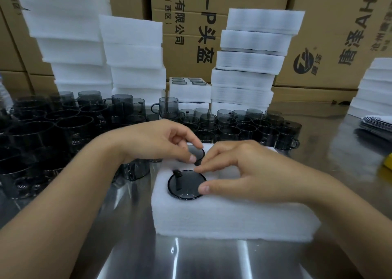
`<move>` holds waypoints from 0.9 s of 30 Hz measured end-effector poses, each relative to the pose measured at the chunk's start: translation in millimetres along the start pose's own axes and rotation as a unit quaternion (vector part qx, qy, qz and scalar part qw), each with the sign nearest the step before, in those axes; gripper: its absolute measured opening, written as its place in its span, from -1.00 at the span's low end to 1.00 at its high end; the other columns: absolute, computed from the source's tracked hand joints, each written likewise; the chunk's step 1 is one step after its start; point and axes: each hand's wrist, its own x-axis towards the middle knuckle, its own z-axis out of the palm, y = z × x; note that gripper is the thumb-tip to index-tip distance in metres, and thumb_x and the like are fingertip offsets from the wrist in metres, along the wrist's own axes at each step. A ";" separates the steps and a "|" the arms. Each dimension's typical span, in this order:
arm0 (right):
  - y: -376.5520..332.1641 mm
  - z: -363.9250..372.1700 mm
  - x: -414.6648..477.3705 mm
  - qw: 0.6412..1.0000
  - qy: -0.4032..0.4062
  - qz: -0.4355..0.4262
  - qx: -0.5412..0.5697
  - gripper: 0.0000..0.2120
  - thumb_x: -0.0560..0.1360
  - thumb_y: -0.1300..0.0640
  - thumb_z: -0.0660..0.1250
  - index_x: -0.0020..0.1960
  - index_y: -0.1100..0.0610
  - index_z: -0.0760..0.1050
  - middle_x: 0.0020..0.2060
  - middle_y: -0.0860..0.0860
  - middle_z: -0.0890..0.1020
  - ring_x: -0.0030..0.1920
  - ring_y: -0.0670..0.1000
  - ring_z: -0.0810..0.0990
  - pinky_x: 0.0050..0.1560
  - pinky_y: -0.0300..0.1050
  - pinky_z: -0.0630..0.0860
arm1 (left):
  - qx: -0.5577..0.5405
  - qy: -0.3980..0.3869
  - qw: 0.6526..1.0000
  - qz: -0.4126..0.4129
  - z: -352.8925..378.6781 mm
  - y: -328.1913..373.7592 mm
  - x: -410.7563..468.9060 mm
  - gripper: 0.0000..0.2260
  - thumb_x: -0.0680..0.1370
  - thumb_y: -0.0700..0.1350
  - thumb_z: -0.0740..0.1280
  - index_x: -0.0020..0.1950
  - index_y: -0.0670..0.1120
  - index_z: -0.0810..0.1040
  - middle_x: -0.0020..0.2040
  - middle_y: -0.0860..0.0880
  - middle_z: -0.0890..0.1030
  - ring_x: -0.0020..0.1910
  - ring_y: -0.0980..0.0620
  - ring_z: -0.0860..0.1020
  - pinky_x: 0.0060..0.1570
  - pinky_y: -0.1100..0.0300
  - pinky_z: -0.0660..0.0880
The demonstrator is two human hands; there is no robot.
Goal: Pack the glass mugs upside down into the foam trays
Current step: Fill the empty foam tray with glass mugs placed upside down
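A white foam tray (222,215) lies on the steel table in front of me. Two smoky grey glass mugs sit upside down in its left holes. The near mug (184,185) shows its round base and its handle in a slot. My right hand (239,172) pinches the near mug's rim with thumb and fingertips. The far mug (196,151) is half hidden under my left hand (161,141), whose curled fingers grip its base. My right hand covers the tray's right side.
Many loose grey mugs (233,126) crowd the table behind and left of the tray. Stacks of foam trays (135,54) and cardboard boxes (331,35) stand at the back. A packed tray (188,88) sits mid-back. Plastic bags (375,126) lie at right.
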 end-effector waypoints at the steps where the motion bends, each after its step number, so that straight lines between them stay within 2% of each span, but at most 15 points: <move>1: 2.8 -6.6 -0.5 0.999 0.011 0.007 0.031 -0.72 0.39 -0.23 0.38 0.03 -0.15 0.66 -0.09 -0.17 0.64 -0.06 -0.17 0.58 0.05 -0.20 0.49 | -0.023 0.051 0.998 0.020 7.0 1.3 5.2 -0.81 0.38 -0.06 0.51 -0.03 0.09 0.66 -0.30 0.10 0.58 -0.24 0.16 0.52 -0.05 0.17 0.40; 3: 16.1 -22.3 -0.5 0.990 0.086 0.055 0.100 -0.84 0.41 -0.18 0.37 -0.07 -0.22 0.66 -0.19 -0.11 0.69 -0.17 0.04 0.63 -0.07 0.07 0.58 | -0.059 0.157 0.984 0.062 19.6 3.1 14.8 -0.89 0.45 -0.14 0.47 -0.09 0.07 0.66 -0.32 0.08 0.57 -0.25 0.11 0.50 -0.08 0.17 0.40; 4: 27.5 -29.5 -0.1 0.977 0.149 0.087 0.127 -0.89 0.42 -0.15 0.37 -0.11 -0.22 0.66 -0.22 -0.12 0.69 -0.22 0.03 0.63 -0.16 0.07 0.57 | -0.064 0.195 0.976 0.077 24.5 3.3 18.3 -0.88 0.47 -0.15 0.45 -0.10 0.08 0.65 -0.32 0.08 0.56 -0.27 0.11 0.49 -0.12 0.22 0.40; 5: 42.0 -36.5 0.4 0.960 0.220 0.119 0.126 -0.91 0.44 -0.12 0.37 -0.14 -0.21 0.66 -0.25 -0.16 0.68 -0.27 -0.09 0.61 -0.20 -0.08 0.52 | -0.058 0.218 0.970 0.091 28.2 2.9 20.8 -0.88 0.47 -0.15 0.44 -0.11 0.09 0.65 -0.32 0.09 0.57 -0.28 0.13 0.48 -0.18 0.30 0.41; 6: 58.4 -42.9 -0.1 0.945 0.281 0.150 0.078 -0.90 0.47 -0.08 0.36 -0.15 -0.18 0.66 -0.27 -0.21 0.66 -0.29 -0.21 0.57 -0.18 -0.23 0.46 | -0.043 0.230 0.967 0.100 31.4 2.0 22.4 -0.88 0.48 -0.15 0.43 -0.12 0.09 0.65 -0.31 0.10 0.58 -0.30 0.17 0.48 -0.23 0.38 0.42; 7: 74.9 -48.6 -1.4 0.929 0.322 0.184 -0.009 -0.87 0.50 -0.02 0.33 -0.11 -0.16 0.65 -0.24 -0.24 0.64 -0.25 -0.24 0.55 -0.15 -0.30 0.42 | -0.024 0.238 0.965 0.104 33.8 0.4 23.4 -0.87 0.49 -0.16 0.42 -0.12 0.09 0.65 -0.28 0.10 0.61 -0.30 0.20 0.49 -0.25 0.43 0.42; 8: 90.4 -53.7 -3.0 0.908 0.343 0.221 -0.090 -0.83 0.53 0.07 0.28 -0.02 -0.13 0.64 -0.14 -0.21 0.63 -0.18 -0.21 0.54 -0.11 -0.25 0.43 | -0.007 0.245 0.964 0.102 36.0 -1.2 24.2 -0.87 0.49 -0.17 0.42 -0.12 0.09 0.65 -0.25 0.09 0.63 -0.31 0.24 0.50 -0.26 0.47 0.42; 9: 105.5 -57.5 -5.0 0.890 0.352 0.254 -0.142 -0.77 0.55 0.16 0.24 0.08 -0.05 0.62 0.02 -0.09 0.61 -0.11 -0.10 0.54 -0.06 -0.17 0.44 | 0.007 0.249 0.964 0.099 38.0 -2.5 24.7 -0.86 0.50 -0.17 0.41 -0.13 0.09 0.65 -0.25 0.10 0.63 -0.34 0.29 0.49 -0.28 0.49 0.39; 10: 120.0 -60.4 -7.7 0.878 0.348 0.288 -0.161 -0.71 0.54 0.24 0.20 0.15 0.01 0.60 0.15 0.02 0.56 -0.04 0.00 0.52 -0.02 -0.12 0.44 | 0.017 0.249 0.964 0.095 39.8 -3.2 25.4 -0.85 0.50 -0.18 0.41 -0.14 0.09 0.64 -0.27 0.13 0.62 -0.36 0.32 0.49 -0.30 0.51 0.38; 12: 143.2 -61.5 -13.8 0.866 0.317 0.351 -0.162 -0.60 0.49 0.35 0.18 0.23 0.08 0.56 0.29 0.11 0.45 0.10 0.09 0.49 0.05 -0.05 0.46 | 0.027 0.245 0.965 0.088 41.7 -4.3 26.1 -0.84 0.50 -0.17 0.41 -0.16 0.11 0.64 -0.31 0.19 0.62 -0.36 0.34 0.49 -0.30 0.52 0.37; 15: 168.0 -54.0 -21.9 0.865 0.216 0.409 -0.194 -0.53 0.45 0.38 0.26 0.31 0.09 0.49 0.29 0.12 0.38 0.28 0.16 0.37 0.19 0.00 0.42 | 0.014 0.239 0.967 0.083 41.7 -4.9 25.9 -0.83 0.50 -0.15 0.41 -0.17 0.13 0.64 -0.25 0.22 0.64 -0.32 0.32 0.52 -0.27 0.52 0.39; 19: 185.7 -48.7 -28.7 0.864 0.121 0.427 -0.237 -0.47 0.46 0.29 0.33 0.38 0.00 0.40 0.25 0.13 0.34 0.29 0.19 0.30 0.25 0.05 0.40 | 0.006 0.242 0.967 0.079 42.3 -5.6 26.1 -0.84 0.50 -0.15 0.42 -0.17 0.13 0.65 -0.24 0.21 0.64 -0.30 0.32 0.53 -0.26 0.50 0.40; 27: 196.9 -47.3 -28.1 0.877 0.091 0.426 -0.204 -0.48 0.48 0.25 0.31 0.40 0.08 0.29 0.26 0.18 0.33 0.25 0.24 0.37 0.21 0.09 0.42 | 0.028 0.224 0.972 0.073 42.3 -5.1 26.0 -0.87 0.51 -0.14 0.40 -0.14 0.10 0.66 -0.32 0.26 0.61 -0.37 0.35 0.50 -0.32 0.54 0.35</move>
